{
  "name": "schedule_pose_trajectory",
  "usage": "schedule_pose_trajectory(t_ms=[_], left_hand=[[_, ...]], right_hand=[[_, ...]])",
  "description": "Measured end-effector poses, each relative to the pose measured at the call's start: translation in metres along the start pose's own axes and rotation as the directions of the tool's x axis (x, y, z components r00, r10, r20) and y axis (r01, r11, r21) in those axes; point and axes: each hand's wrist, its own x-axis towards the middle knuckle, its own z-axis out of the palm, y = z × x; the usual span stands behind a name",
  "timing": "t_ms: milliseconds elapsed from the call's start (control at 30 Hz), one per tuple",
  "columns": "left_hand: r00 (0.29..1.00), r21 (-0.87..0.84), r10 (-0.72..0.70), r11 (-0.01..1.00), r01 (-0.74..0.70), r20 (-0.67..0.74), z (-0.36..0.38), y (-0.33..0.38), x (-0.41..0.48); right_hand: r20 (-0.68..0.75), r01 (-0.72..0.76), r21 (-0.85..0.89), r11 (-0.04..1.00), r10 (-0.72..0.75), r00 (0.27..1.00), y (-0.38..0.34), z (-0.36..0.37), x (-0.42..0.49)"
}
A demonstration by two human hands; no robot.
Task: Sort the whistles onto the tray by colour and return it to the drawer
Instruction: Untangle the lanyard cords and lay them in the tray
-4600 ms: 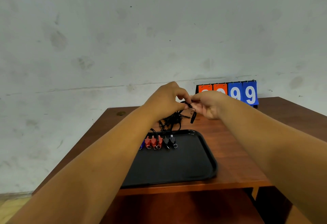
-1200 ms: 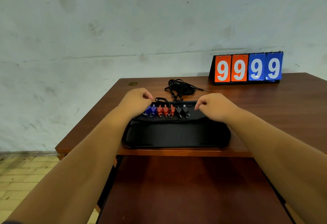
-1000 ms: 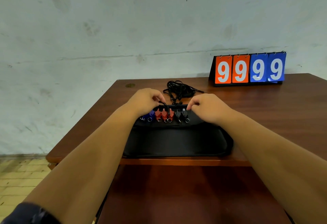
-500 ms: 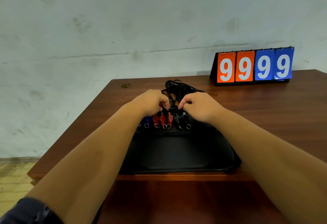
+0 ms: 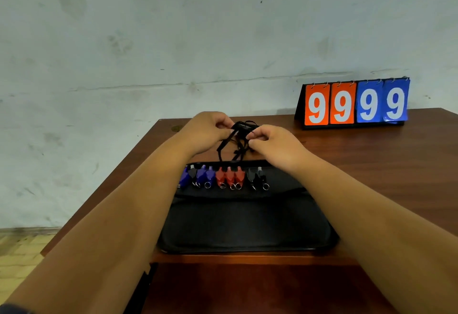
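Both hands [image 5: 244, 135] pinching black lanyards [image 5: 233, 147], now lifted beyond the whistles [image 5: 224, 177] rowed on the tray [image 5: 247, 227].

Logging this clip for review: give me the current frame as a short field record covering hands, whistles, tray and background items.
left hand: pinching black cords, above table behind tray
right hand: pinching same cords
tray: black, on wooden table, near front edge
whistles: row along tray's far edge; blue left, red middle, black right, one dark piece among the blue
scoreboard: back right, reads 9999
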Motion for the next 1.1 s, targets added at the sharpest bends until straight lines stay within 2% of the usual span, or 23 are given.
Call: schedule_pose_trajectory(t_ms=[100,267,367,500,600,767,900,1100], left_hand=[[1.0,0.016,0.015,1.0,-0.015,-0.017,-0.007,0.01,-0.004],[1.0,0.031,0.004,1.0,-0.004,-0.019,-0.011,0.022,-0.014],[1.0,-0.009,-0.026,1.0,0.026,0.009,-0.013,0.026,-0.018],[0.999,-0.052,-0.023,0.998,0.026,0.05,-0.013,0.033,-0.023],[1.0,-0.069,-0.005,0.998,0.007,0.029,-0.018,0.038,-0.026],[0.991,-0.158,0.057,0.985,-0.076,-0.124,-0.028,0.061,-0.028],[0.984,-0.189,0.145,0.968,-0.163,-0.105,-0.025,0.08,-0.028],[0.987,-0.163,0.154,0.973,-0.16,-0.052,-0.015,0.086,-0.022]], right_hand=[[-0.047,-0.013,0.145,0.989,0.02,0.999,-0.017,0.002,-0.002],[-0.145,0.037,0.228,0.973,-0.004,0.989,-0.036,0.001,-0.004],[-0.148,0.075,0.31,0.948,-0.03,0.989,-0.043,-0.002,-0.008],[-0.178,0.059,0.45,0.891,0.025,0.984,-0.051,-0.005,-0.009],[-0.23,0.075,0.35,0.934,0.008,0.973,-0.054,-0.011,-0.01],[-0.226,0.072,0.138,0.988,-0.039,0.973,-0.059,-0.019,-0.013],[-0.164,0.046,0.087,0.995,-0.031,0.986,-0.062,-0.018,-0.015],[-0.131,0.03,0.017,0.999,-0.027,0.991,-0.061,-0.014,-0.017]])
